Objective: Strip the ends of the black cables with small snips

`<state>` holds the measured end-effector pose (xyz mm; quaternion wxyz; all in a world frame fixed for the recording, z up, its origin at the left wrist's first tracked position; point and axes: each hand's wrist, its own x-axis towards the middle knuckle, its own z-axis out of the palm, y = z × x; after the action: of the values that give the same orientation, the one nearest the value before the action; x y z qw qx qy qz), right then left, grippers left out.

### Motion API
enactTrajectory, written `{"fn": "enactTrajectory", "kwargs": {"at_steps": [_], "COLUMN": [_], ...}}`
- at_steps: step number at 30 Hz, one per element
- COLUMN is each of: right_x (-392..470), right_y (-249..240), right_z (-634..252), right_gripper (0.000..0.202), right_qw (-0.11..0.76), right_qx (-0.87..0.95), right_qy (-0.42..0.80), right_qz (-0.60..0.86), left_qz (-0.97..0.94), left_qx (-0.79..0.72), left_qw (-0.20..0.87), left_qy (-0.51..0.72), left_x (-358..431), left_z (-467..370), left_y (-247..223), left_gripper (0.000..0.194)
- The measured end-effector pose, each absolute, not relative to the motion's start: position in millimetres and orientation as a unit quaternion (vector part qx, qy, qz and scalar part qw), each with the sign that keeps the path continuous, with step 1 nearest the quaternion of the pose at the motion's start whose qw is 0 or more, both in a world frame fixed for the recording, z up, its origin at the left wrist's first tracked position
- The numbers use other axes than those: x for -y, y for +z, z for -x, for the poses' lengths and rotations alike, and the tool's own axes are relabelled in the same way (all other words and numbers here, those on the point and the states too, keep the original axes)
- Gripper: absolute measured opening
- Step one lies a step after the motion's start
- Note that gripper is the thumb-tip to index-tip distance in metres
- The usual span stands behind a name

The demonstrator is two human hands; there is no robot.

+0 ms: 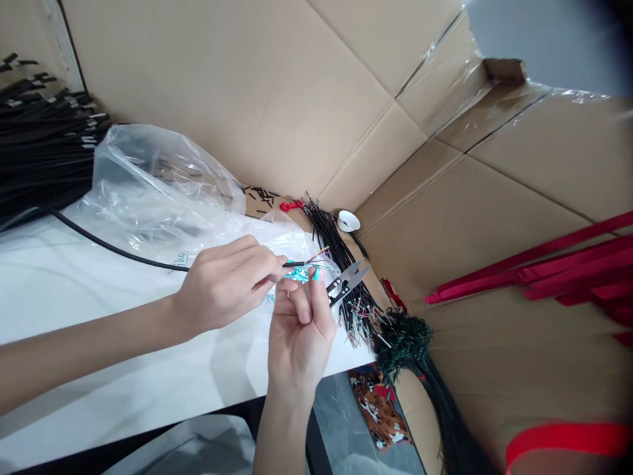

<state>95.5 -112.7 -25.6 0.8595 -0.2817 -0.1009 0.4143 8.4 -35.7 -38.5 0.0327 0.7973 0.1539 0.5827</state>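
My left hand (225,284) is closed around a black cable (123,252) close to its stripped end. Several thin coloured wires (319,254) fan out from that end. Just below the wires is my right hand (301,330), palm up with its fingers curled. Thread snips (347,282) are tucked in its fingers, blades pointing up and to the right. Its fingertips are at the loose wire ends, next to a bit of teal material; whether they pinch a wire, I cannot tell. Behind the hands lie teal scraps (297,272) on clear plastic.
A bundle of black cables with stripped ends (336,231) lies right of the hands on the white table (217,356). Clear plastic bag (163,178), small white cup (349,221) and black offcuts (262,196) are along the cardboard wall (237,86). More black cables (44,145) are piled left.
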Motion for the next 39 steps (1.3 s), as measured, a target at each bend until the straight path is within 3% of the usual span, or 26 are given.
{"fn": "enactTrajectory", "kwargs": {"at_steps": [6, 17, 26, 39], "right_x": [111.6, 99.8, 102.4, 86.5], "right_y": [-37.1, -52.4, -51.9, -36.5], "right_z": [-105.2, -93.1, -110.0, -169.3], "right_gripper": [0.033, 0.031, 0.033, 0.026], "right_qw": [0.845, 0.814, 0.788, 0.468], "right_qx": [0.182, 0.215, 0.238, 0.468], "right_qy": [0.315, 0.213, 0.166, 0.102], "right_qz": [0.392, 0.496, 0.543, 0.742], "left_qz": [-0.802, -0.738, -0.719, -0.614], "left_qx": [-0.146, -0.248, -0.279, -0.275], "left_qw": [0.029, 0.271, 0.339, 0.438], "left_qy": [0.579, 0.566, 0.538, 0.596], "left_x": [30.1, 35.0, 25.0, 10.0], "left_z": [-9.4, -17.2, -13.0, 3.1], "left_y": [-41.5, -34.3, -29.3, 2.0], "left_gripper": [0.024, 0.026, 0.017, 0.027]}}
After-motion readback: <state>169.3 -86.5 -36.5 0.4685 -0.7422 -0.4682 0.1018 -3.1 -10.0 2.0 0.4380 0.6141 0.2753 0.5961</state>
